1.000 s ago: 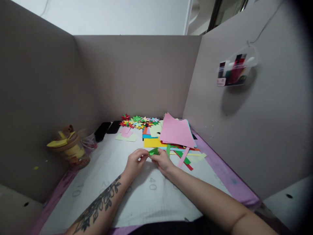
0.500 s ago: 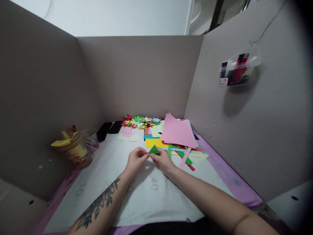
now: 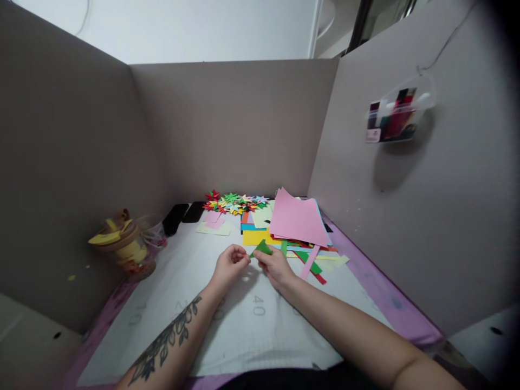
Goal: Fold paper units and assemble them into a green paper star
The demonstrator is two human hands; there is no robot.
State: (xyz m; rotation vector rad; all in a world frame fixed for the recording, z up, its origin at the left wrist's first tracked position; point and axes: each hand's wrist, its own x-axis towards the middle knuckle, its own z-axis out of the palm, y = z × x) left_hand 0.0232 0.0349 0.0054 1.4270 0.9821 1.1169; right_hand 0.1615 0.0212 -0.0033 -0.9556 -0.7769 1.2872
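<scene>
Together the left hand [image 3: 231, 264] and right hand [image 3: 275, 266] pinch a small folded green paper piece [image 3: 262, 248] between their fingertips, just above the white cutting mat [image 3: 244, 325]. At one o'clock from it lies a stack of coloured paper sheets [image 3: 296, 221]; at twelve, folded paper stars [image 3: 235, 202].

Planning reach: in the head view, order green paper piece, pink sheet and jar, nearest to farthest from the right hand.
1. green paper piece: pinched by the right hand.
2. pink sheet: just beyond, to the right.
3. jar: far left, by the wall.
</scene>
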